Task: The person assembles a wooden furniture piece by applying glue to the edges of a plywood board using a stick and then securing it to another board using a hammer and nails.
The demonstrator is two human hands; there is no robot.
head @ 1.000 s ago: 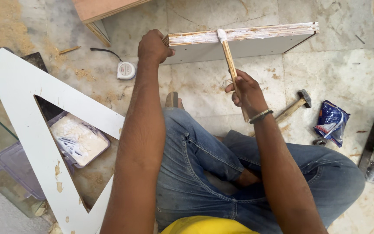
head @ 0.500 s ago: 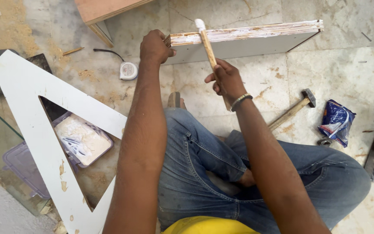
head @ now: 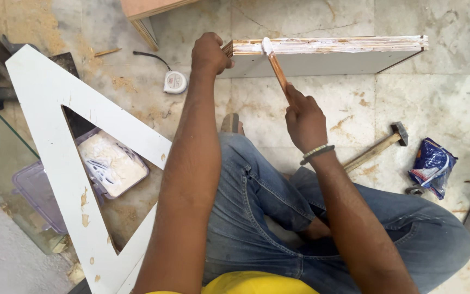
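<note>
A plywood board (head: 349, 57) stands on edge on the floor, its top edge smeared with white glue. My left hand (head: 209, 54) grips the board's left end. My right hand (head: 303, 117) holds a thin wooden stick (head: 276, 68) whose glue-coated tip rests on the board's top edge, near the left end. I sit on the floor in blue jeans, with my knees below the board.
A large white triangular frame (head: 61, 163) lies at left over a plastic tub of white glue (head: 112, 163). A tape measure (head: 174, 82) lies near the board. A hammer (head: 379, 146) and a blue pouch (head: 432, 166) lie at right.
My right hand has slid the stick leftward along the board's top edge, from near its middle to close by my left hand. The left hand has kept its grip.
</note>
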